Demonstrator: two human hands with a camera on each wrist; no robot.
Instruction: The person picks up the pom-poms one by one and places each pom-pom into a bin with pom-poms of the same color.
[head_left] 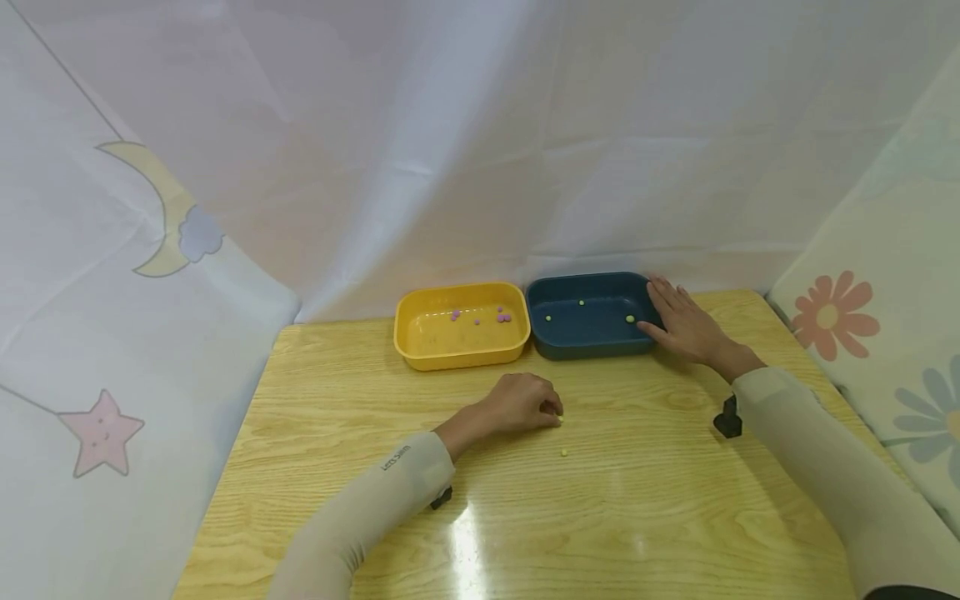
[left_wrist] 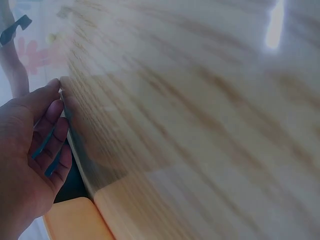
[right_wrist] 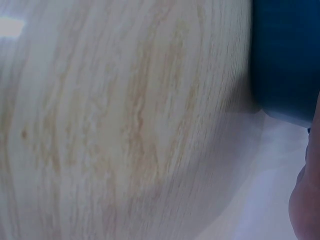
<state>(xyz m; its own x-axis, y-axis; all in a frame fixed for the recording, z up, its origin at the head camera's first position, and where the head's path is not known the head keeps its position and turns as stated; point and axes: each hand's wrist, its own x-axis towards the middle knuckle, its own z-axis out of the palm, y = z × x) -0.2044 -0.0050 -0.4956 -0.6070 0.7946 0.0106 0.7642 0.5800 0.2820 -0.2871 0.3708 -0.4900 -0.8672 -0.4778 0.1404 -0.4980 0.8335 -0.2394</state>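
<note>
Over the middle of the table, my left hand (head_left: 522, 402) pinches a small yellow-green ball (head_left: 560, 418) between thumb and fingertips. In the left wrist view the left hand (left_wrist: 35, 135) shows its thumb and index tip together, the other fingers loosely bent. A second yellow-green ball (head_left: 564, 452) lies on the wood just nearer to me. My right hand (head_left: 686, 327) rests with straight, spread fingers on the right end of the dark blue tray (head_left: 592, 350). Inside that tray are a few yellow-green balls (head_left: 630, 318). Only part of the right hand (right_wrist: 306, 205) shows in the right wrist view.
A yellow tray (head_left: 461, 362) with several small purple balls (head_left: 477, 322) stands directly left of the blue one. Both sit at the back of the wooden table (head_left: 637, 500), against a pale cloth backdrop (head_left: 450, 150). Printed cloth walls rise at both sides.
</note>
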